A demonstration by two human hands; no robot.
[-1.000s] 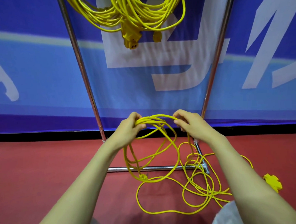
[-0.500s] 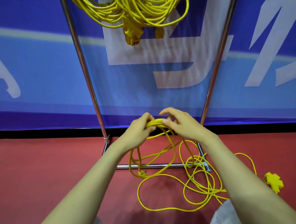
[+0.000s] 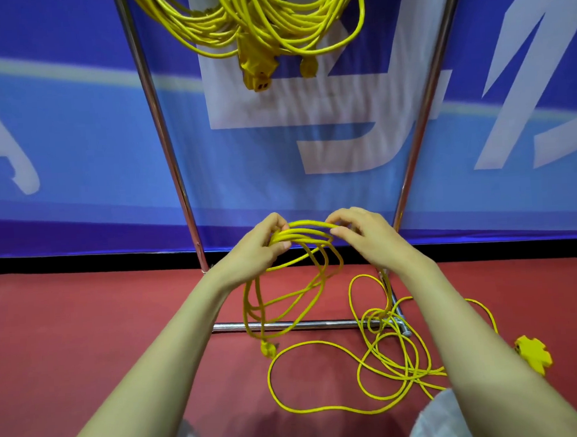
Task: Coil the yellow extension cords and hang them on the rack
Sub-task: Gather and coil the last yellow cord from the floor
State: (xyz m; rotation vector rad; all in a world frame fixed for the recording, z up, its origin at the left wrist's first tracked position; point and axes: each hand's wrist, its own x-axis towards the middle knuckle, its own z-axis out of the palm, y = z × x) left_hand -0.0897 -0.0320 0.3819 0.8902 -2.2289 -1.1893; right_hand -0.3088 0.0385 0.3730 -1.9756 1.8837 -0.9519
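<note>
- The rack (image 3: 160, 131) carries coiled cords (image 3: 268, 20) at its top, as before.
- The loose cord (image 3: 325, 408) trails over the red floor (image 3: 84, 332), with its upper loops raised between the hands.
- The left hand (image 3: 258, 250) grips the gathered loops.
- The right hand (image 3: 366, 237), now slightly farther off, pinches the top strands.

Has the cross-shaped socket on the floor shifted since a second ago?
No. The cross-shaped socket lies at the same spot, right of the rack's base corner.
</note>
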